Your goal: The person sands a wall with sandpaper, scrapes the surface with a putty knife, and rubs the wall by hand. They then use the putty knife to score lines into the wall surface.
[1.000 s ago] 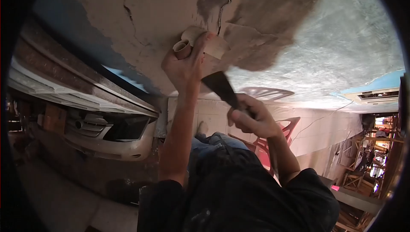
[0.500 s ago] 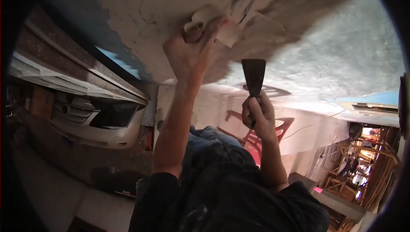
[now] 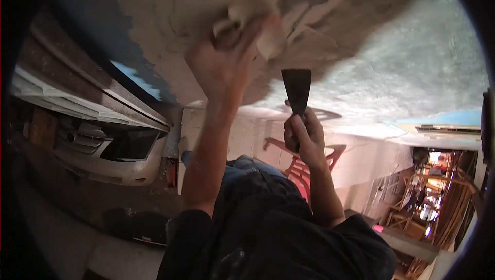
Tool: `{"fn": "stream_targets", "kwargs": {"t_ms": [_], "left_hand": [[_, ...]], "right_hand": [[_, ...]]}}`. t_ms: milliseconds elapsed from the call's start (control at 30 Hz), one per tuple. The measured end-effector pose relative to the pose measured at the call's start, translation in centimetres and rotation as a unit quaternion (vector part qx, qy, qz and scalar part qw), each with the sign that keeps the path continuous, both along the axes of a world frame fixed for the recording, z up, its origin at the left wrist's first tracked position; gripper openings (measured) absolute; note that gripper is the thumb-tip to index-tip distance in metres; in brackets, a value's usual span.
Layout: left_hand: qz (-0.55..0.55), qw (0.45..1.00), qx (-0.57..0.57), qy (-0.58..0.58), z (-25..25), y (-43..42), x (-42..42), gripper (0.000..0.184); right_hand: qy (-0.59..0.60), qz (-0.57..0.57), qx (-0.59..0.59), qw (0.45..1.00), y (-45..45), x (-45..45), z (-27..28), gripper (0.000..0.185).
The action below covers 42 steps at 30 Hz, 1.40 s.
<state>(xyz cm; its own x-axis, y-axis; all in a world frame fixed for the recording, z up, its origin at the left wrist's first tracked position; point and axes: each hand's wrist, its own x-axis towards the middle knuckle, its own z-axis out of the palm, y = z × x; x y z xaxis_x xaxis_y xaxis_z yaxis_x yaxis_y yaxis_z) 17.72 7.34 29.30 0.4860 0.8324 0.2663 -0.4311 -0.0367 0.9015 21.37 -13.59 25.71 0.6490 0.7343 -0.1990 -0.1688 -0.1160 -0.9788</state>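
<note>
My left hand (image 3: pixel 219 66), blurred by motion, is closed on a curled, pale sheet of sandpaper (image 3: pixel 250 12). It presses the sheet against a patchy plastered wall (image 3: pixel 149 9). A dark crack (image 3: pixel 304 17) runs through the plaster just right of that hand. In my right hand (image 3: pixel 306 138) is a putty knife (image 3: pixel 297 86), gripped by its handle with the wide dark blade pointing up. The blade is close to the wall; whether it touches cannot be made out.
Behind my arms stands a red plastic chair (image 3: pixel 299 169) on a pale tiled floor (image 3: pixel 358 164). A light-coloured car (image 3: pixel 111 156) is parked at the left. Wooden frames and clutter (image 3: pixel 433 192) fill the far right. A bluish painted edge (image 3: pixel 77 37) borders the plaster.
My left hand has slid slightly left and down over the plaster with the sandpaper. The putty knife in my right hand has shifted a little left in view.
</note>
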Motion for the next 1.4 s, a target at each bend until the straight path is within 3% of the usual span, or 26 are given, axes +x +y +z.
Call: {"fn": "stream_targets", "kwargs": {"t_ms": [100,200,300,400,500,600,700,800,900,1000,1100,1200,1300,1400], "left_hand": [[0.002,0.993,-0.006,-0.117,2.4,0.8,0.2,0.021],[0.112,0.983,0.042,0.137,0.1,0.7,-0.7,0.022],[0.122,0.984,0.0,0.13,-0.8,0.0,-1.0,0.026],[0.155,0.968,0.128,0.15,-1.5,1.1,-1.2,0.026],[0.116,0.988,0.054,0.087,-1.0,0.7,-0.9,0.029],[0.068,0.99,-0.036,0.117,-0.3,-0.1,-1.4,0.026],[0.097,0.993,-0.025,0.059,0.0,-0.6,-1.1,0.021],[0.127,0.985,0.032,0.109,-1.3,0.3,-0.8,0.013],[0.089,0.994,0.0,0.059,-0.7,-0.1,-1.1,0.013],[0.067,0.985,-0.006,0.162,-0.2,0.0,-1.6,0.015],[0.067,0.99,-0.057,0.113,-0.3,-0.4,-1.1,0.03],[0.05,0.991,-0.039,0.119,-1.5,-0.7,-1.5,0.035],[0.008,0.972,-0.075,0.224,-3.1,-0.9,-3.0,0.034],[-0.117,0.959,-0.148,0.21,-3.3,-1.0,-6.5,0.034]], "right_hand": [[-0.018,-0.019,-0.021,0.999,0.4,0.2,0.7,0.037],[-0.035,-0.013,0.016,0.999,-0.3,0.7,0.7,0.036],[-0.02,-0.033,0.023,0.999,-0.7,1.0,0.8,0.034],[-0.008,-0.04,0.021,0.999,-1.4,0.8,0.1,0.034],[0.004,-0.025,0.013,1.0,-0.8,0.9,-0.7,0.035],[-0.012,0.001,0.006,1.0,0.0,1.0,-0.4,0.035],[-0.037,-0.003,0.016,0.999,-0.3,1.1,0.0,0.036],[-0.019,-0.041,0.02,0.999,-0.8,1.1,-0.2,0.036],[0.004,-0.041,0.011,0.999,-0.7,0.8,-0.7,0.036],[-0.022,-0.026,0.017,0.999,-0.5,0.9,-0.9,0.036],[-0.048,-0.018,0.025,0.998,-0.8,1.0,-0.4,0.035],[-0.089,-0.061,0.035,0.994,-0.5,0.9,-0.2,0.036],[-0.089,-0.048,0.058,0.993,-0.6,1.0,-0.2,0.036],[-0.068,-0.032,0.043,0.996,-0.3,0.5,0.1,0.032]]}}
